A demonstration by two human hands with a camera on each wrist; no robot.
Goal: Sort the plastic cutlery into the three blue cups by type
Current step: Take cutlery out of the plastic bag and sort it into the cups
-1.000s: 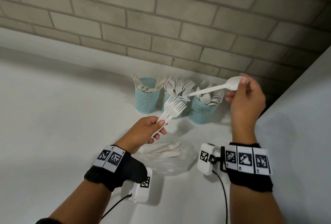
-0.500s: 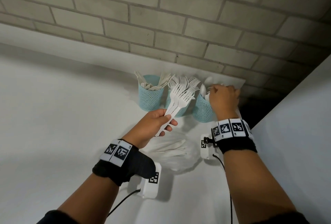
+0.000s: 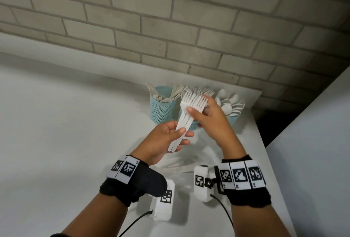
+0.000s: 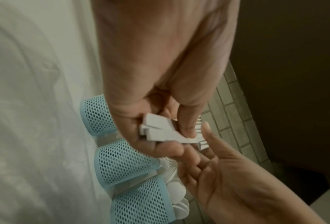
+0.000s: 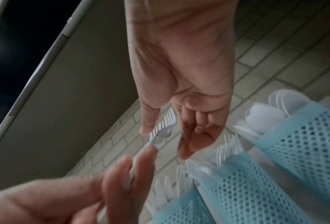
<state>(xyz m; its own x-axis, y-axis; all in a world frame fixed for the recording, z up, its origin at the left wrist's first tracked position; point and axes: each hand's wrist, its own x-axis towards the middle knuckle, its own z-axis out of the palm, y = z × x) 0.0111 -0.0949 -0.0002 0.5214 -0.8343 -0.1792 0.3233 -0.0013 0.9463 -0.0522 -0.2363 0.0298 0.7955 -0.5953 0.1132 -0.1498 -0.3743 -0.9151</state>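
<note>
My left hand (image 3: pixel 166 138) grips a bundle of white plastic forks (image 3: pixel 191 104) by the handles (image 4: pixel 160 128), tines pointing up and away. My right hand (image 3: pixel 208 119) pinches the fork heads (image 5: pixel 164 125) between thumb and fingers, just in front of the cups. Three blue mesh cups stand in a row at the back of the table. The left cup (image 3: pixel 162 110) holds knives. The middle cup (image 3: pixel 192 125) holds forks and is mostly hidden behind my hands. The right cup (image 3: pixel 232 119) is full of spoons (image 3: pixel 230 102).
A clear plastic bag (image 3: pixel 181 163) with a few white pieces lies on the white table (image 3: pixel 66 123) under my wrists. A brick wall (image 3: pixel 170 28) rises behind the cups. The table ends just right of the spoon cup, beside a dark gap (image 3: pixel 269 123).
My right hand has left its spoon in the right cup and come across to take hold of the fork heads. My left hand has kept its bundle of forks in front of the middle cup.
</note>
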